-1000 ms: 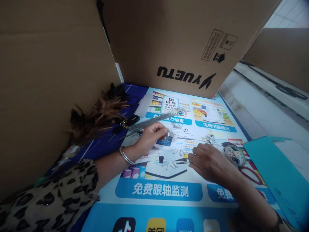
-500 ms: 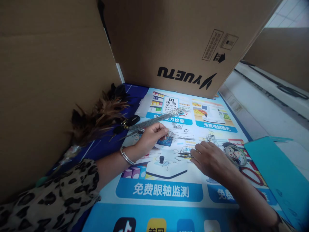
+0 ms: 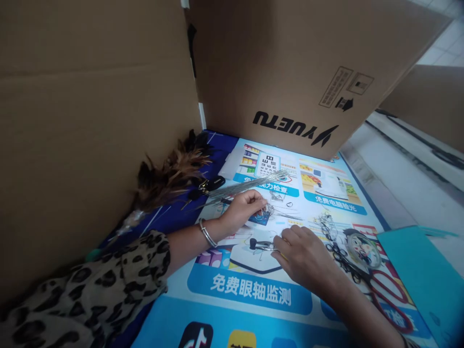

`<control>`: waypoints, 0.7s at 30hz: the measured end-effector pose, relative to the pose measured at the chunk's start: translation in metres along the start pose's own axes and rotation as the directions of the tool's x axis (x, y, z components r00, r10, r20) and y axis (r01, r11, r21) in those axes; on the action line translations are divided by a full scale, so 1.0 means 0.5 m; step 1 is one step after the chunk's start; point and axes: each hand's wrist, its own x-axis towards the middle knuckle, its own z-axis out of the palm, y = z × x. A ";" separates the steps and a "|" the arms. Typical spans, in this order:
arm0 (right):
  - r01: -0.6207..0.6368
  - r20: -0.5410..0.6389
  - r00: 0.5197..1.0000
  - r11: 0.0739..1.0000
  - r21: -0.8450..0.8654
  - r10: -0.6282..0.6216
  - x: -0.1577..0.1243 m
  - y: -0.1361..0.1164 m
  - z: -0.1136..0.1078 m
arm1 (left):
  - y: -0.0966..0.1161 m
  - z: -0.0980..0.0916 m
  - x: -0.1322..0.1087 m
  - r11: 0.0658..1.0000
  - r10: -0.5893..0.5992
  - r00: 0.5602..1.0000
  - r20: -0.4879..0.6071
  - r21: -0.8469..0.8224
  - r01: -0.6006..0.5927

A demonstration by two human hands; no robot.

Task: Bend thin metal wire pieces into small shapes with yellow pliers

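My left hand is closed in a pinch on a small tangle of thin wire at its fingertips. Pliers are gripped in my right hand, their jaws pointing left, below the left fingertips and apart from the wire. Beyond the left hand lies a bundle of long straight wires. Small wire pieces and one dark ring rest on the printed sheet. Several black rings lie beside my right hand.
Red-handled scissors and a round clear dish lie at the right, with a teal folder beyond. Brown feathers and a black key fob are at the left. Cardboard panels stand behind and on the left.
My right hand has moved left and slightly nearer with the pliers, uncovering the black rings. My left hand keeps its pinch. The whole view has shifted, so things appear farther right and lower.
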 end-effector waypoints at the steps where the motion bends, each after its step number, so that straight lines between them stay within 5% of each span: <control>1: 0.002 -0.002 1.000 1.000 -0.009 -0.002 0.004 -0.003 0.003 | 0.000 0.000 0.000 1.000 -0.001 1.000 0.002 -0.010 0.001; 21: 0.031 -0.044 0.998 0.994 -0.103 -0.036 0.004 -0.009 0.041 | -0.009 -0.001 0.003 0.999 0.033 0.999 0.034 -0.032 -0.032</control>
